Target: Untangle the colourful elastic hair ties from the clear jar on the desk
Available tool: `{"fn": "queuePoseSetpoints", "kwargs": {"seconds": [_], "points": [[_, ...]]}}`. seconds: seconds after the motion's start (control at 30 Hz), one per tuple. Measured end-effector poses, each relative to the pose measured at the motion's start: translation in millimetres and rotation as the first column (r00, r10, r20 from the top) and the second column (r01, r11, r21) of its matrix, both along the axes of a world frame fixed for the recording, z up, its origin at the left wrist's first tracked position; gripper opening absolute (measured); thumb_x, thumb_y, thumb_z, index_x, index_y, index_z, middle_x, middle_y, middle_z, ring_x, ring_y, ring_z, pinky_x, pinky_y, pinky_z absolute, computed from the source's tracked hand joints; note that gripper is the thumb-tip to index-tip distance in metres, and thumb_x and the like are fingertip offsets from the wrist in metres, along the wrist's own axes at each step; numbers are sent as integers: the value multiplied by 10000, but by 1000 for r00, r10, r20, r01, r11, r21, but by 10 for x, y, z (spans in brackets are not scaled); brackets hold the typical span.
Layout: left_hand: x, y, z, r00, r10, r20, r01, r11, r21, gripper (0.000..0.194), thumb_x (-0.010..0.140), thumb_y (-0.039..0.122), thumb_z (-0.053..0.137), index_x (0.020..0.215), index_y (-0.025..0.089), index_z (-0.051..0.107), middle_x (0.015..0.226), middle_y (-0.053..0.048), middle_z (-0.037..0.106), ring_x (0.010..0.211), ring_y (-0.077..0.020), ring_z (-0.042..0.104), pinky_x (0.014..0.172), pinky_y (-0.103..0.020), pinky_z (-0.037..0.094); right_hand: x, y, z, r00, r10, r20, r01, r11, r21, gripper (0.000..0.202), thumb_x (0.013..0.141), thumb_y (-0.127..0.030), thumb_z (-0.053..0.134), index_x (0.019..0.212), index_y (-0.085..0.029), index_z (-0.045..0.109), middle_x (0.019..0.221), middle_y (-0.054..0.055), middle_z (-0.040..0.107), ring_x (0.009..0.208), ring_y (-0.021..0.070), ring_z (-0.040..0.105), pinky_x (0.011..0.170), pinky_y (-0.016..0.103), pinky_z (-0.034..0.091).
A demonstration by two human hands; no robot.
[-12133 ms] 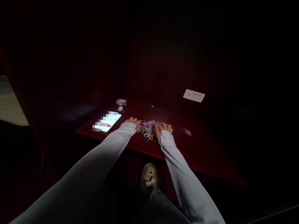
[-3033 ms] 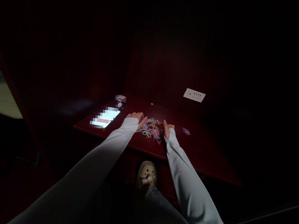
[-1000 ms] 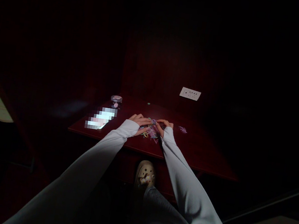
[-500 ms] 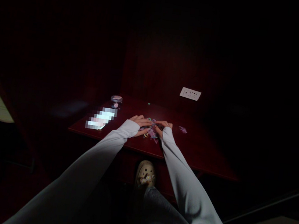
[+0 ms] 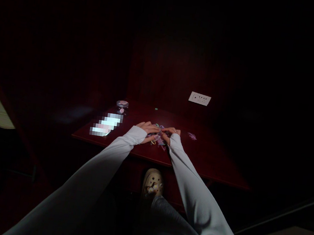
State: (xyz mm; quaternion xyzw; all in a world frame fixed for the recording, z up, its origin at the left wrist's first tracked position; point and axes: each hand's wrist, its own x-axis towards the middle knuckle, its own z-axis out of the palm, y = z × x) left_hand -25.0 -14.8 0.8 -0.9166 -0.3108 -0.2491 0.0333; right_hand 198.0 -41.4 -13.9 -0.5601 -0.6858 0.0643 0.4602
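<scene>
A loose pile of small coloured rubber bands (image 5: 158, 142), mostly purple with some yellow and green, lies near the front of the dark red table. Over its left side my left hand (image 5: 147, 129) rests open, fingers stretched flat and thumb apart, touching the bands. From the right, my right hand (image 5: 170, 133) reaches into the same pile with its thumb and fingertips drawn together. What sits in that pinch is too small to make out. The fingertips of both hands nearly meet above the bands and cover part of them.
A smaller purple cluster of bands (image 5: 192, 136) lies to the right. One green band (image 5: 156, 109) is farther back. At left are a lit phone (image 5: 106, 124), its screen blurred, and a clear lidded jar (image 5: 122, 107). A white socket (image 5: 199, 98) is on the back panel.
My right thumb and fingertips have come closer together and slightly left, towards my left fingertips. My left hand has hardly moved.
</scene>
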Motion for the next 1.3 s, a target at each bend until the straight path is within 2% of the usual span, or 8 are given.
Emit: {"fn": "queuePoseSetpoints", "kwargs": {"seconds": [0.4,0.57,0.7,0.93,1.13,1.3], "points": [[-3,22,-4,1000,-1,-23,1,1000,-16,420,1068,441,522,1434,328,694,1480,-19,699,1218,-236,617,1003,-373,495,0,-13,17,1000,3,-9,-3,1000,-8,151,870,-415,780,910,-279,830,949,80,732,1120,296,576,1004,443,431],[-8,35,-12,1000,-27,-11,26,999,-21,427,1073,453,497,1434,335,692,1485,-17,695,1215,-240,621,1010,-386,508,1,-1,2,1000,-1,-27,2,1000,11,204,868,-478,781,880,-279,822,926,79,723,1113,297,575,987,439,451],[-8,24,-25,999,-37,23,37,999,-9,416,1051,456,539,1406,319,708,1486,-31,691,1205,-242,631,1009,-391,522,-1,2,4,1000,-8,-16,9,1000,11,219,872,-488,773,880,-274,818,905,78,720,1102,293,578,993,436,458],[-3,-49,-25,997,-19,79,19,1000,4,303,1004,453,625,1212,297,779,1462,-22,702,1219,-251,637,1021,-405,528,-7,0,18,999,-27,-25,26,1000,-7,206,857,-479,788,852,-274,803,917,83,722,1101,304,578,989,447,473],[3,-39,-14,999,-5,50,6,1000,-22,301,980,478,666,1206,325,795,1488,-6,684,1212,-246,638,1007,-394,533,-2,16,9,999,-19,-51,18,1000,-13,242,844,-521,785,839,-279,798,909,74,724,1093,293,586,980,431,476],[0,-9,-21,1000,-13,9,14,999,-48,347,979,517,662,1265,364,786,1463,11,705,1198,-239,647,1003,-383,534,-4,7,18,998,-5,-58,3,999,-41,214,844,-481,765,853,-269,795,942,72,745,1085,286,591,973,424,467]]}}
